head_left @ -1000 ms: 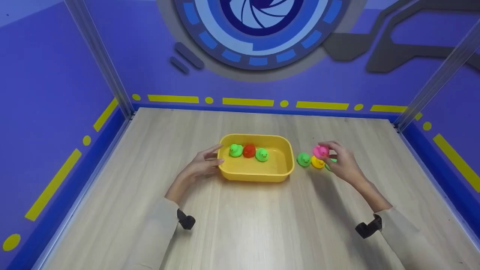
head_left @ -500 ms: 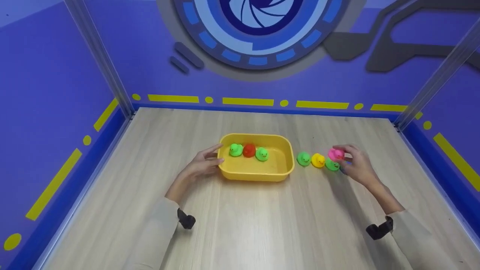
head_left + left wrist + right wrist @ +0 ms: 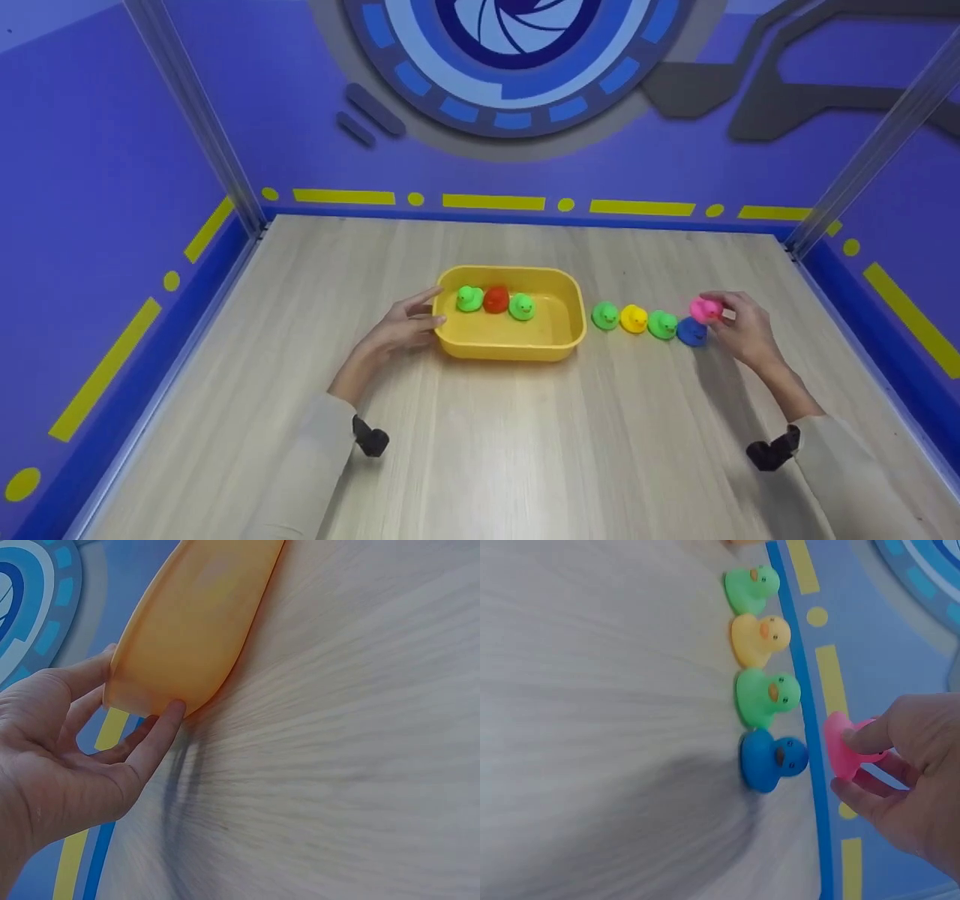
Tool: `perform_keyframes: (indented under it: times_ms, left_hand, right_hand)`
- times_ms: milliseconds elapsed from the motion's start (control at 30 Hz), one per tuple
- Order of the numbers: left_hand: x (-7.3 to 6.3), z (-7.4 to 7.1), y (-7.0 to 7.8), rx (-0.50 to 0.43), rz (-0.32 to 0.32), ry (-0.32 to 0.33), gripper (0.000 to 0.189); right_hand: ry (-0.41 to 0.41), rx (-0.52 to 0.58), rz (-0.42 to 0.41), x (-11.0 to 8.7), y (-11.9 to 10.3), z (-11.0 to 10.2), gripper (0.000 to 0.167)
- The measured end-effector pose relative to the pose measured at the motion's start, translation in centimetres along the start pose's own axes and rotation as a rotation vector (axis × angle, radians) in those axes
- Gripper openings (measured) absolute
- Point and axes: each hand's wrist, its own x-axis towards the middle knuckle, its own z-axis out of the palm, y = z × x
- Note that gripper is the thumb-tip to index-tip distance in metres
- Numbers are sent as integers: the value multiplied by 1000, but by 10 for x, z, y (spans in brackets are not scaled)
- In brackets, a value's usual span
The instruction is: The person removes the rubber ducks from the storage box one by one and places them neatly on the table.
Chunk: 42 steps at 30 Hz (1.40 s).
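My left hand (image 3: 401, 330) touches the left end of a yellow plastic tub (image 3: 510, 352), its fingers extended at the rim and outer wall. Two green rubber ducks (image 3: 523, 307) and a red one (image 3: 496, 300) are inside. To the right, my right hand (image 3: 746, 330) pinches a pink rubber duck (image 3: 841, 746) between thumb and fingers, raised above the table. Beneath and left of it, a blue duck (image 3: 762, 760) ends a row on the table. The row also has a green duck (image 3: 765, 697), a yellow duck (image 3: 754, 641) and another green duck (image 3: 750, 591) beside the tub.
A light wood-grain table (image 3: 480, 450) carries everything. Blue printed panels (image 3: 187, 120) with metal corner posts (image 3: 199, 112) enclose it at the back and both sides. Each forearm wears a black wrist mount (image 3: 370, 437).
My right hand has moved rightward with the pink duck, passing over the yellow and green ducks to above the blue duck, now uncovered. My left hand and the tub have stayed in place.
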Motion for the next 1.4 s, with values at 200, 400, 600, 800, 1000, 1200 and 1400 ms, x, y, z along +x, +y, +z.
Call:
perform_keyframes:
  times_ms: [200,400,600,800,1000,1200,1400]
  left_hand:
    - [0,0,-1,-7,1,-9,68]
    - [1,1,-2,-27,2,-14,68]
    - [2,1,-1,-23,10,-24,67]
    - [2,0,-1,-30,15,-23,69]
    - [1,-1,-1,-16,7,-7,67]
    - [1,-1,-3,-24,2,-4,68]
    - [1,-1,-3,-18,1,-8,68]
  right_hand:
    - [22,-42,50,-3,19,-5,34]
    - [-15,-91,131,-11,34,-8,37]
    - [-80,-141,218,-20,43,-6,40]
    - [-104,-167,210,-22,47,-4,39]
    - [-150,-149,214,-22,46,-5,39]
    - [-180,-135,214,-23,45,-5,40]
    - [-165,-132,186,-22,46,-5,41]
